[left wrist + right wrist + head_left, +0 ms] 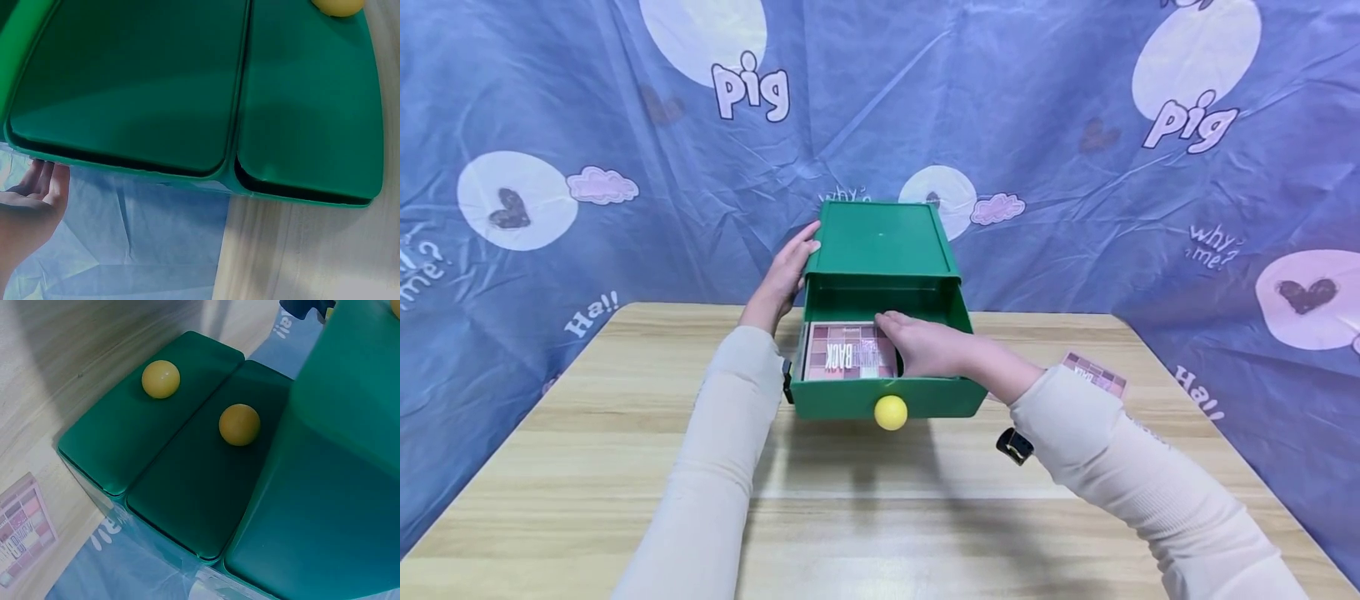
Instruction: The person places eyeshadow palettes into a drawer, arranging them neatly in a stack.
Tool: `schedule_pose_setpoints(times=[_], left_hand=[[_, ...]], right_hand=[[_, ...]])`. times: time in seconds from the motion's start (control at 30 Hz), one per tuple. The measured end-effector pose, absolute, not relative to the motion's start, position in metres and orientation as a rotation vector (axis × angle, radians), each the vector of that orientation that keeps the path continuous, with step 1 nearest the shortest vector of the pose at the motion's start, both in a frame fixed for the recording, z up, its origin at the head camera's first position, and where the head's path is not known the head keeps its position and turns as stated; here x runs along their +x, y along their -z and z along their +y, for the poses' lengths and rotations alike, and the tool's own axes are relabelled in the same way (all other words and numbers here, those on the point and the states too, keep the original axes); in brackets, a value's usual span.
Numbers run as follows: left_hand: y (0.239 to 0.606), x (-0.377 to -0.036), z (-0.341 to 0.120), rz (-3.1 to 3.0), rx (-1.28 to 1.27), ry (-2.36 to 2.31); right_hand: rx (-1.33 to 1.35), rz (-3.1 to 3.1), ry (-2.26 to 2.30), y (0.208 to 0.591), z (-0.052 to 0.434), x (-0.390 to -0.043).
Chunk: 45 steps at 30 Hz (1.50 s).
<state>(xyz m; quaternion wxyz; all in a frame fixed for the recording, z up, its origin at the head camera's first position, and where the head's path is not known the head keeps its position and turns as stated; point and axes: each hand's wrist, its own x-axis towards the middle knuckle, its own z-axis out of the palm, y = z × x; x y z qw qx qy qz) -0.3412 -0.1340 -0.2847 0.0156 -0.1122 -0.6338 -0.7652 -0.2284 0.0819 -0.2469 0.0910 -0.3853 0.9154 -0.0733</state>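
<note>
A green drawer cabinet [880, 242] stands on the wooden table [587, 467]. Its top drawer [887, 398], with a yellow ball knob [891, 412], is pulled out toward me. A pink eyeshadow palette [838, 352] lies flat inside it. My right hand [904, 343] reaches into the drawer and holds the palette's right end, fingers over its top. My left hand [795, 265] presses flat against the cabinet's left side, fingers straight; the left wrist view shows this left hand [34, 197] at the cabinet [156, 87] edge. The right wrist view shows no hand.
A second pink palette [1095, 373] lies on the table by my right forearm, and the right wrist view shows that palette [22, 528] too. Two shut drawer fronts with yellow knobs [161, 379] [239, 424] show there. Blue printed cloth [1112, 208] hangs around the table.
</note>
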Motion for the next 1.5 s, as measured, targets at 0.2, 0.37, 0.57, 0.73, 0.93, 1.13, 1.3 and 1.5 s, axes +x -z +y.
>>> schedule_pose_setpoints(times=[0.2, 0.37, 0.57, 0.73, 0.93, 1.13, 1.3, 1.5], left_hand=[[0.285, -0.342, -0.132, -1.984, -0.346, 2.375], [0.285, -0.342, -0.131, -1.976, -0.354, 2.380], [0.285, -0.342, -0.131, -1.967, -0.363, 2.391], [0.285, -0.341, -0.131, -1.977, -0.355, 2.379], [0.284, -0.341, -0.132, -1.977, -0.349, 2.379], [0.284, -0.341, -0.132, -1.971, -0.361, 2.387], [0.283, -0.341, -0.133, -1.978, -0.360, 2.380], [0.284, -0.342, -0.134, -1.978, -0.348, 2.367]], right_hand=[[-1.107, 2.695, 0.262, 0.246, 0.084, -0.228], [-1.098, 2.695, 0.314, 0.243, 0.087, -0.227], [-1.112, 2.751, 0.348, 0.232, 0.092, -0.226], [-1.097, 2.767, 0.420, 0.219, 0.098, -0.225], [-1.132, 2.750, 0.582, 0.202, 0.108, -0.224], [-1.137, 2.743, 0.763, 0.190, 0.121, -0.224], [-1.073, 2.726, 0.908, 0.187, 0.133, -0.224], [-1.001, 2.713, 1.118, 0.183, 0.148, -0.225]])
